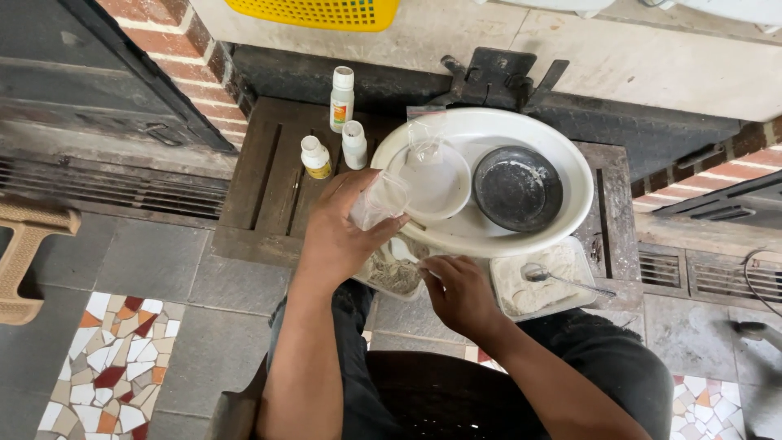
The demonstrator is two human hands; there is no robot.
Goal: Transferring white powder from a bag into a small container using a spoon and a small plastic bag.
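Observation:
My left hand [340, 232] grips a clear plastic bag [381, 195] and holds it at the near rim of a big white basin [570, 155]. My right hand [458, 287] is closed just below the basin, over a container of grey-white powder [393, 275]; a thin handle seems to run from its fingers, but what it holds is unclear. Inside the basin lie a small white dish [440, 183] and a dark round dish [517, 187]. To the right, a clear tray of white powder [544, 281] has a metal spoon [562, 279] resting in it.
Three small bottles [342, 98] [315, 156] [354, 144] stand on the dark wooden pallet [261, 179] left of the basin. A tan plastic stool [24, 253] sits at far left, a yellow basket [318, 12] at the top. Brick walls, floor grates and mosaic tiles surround.

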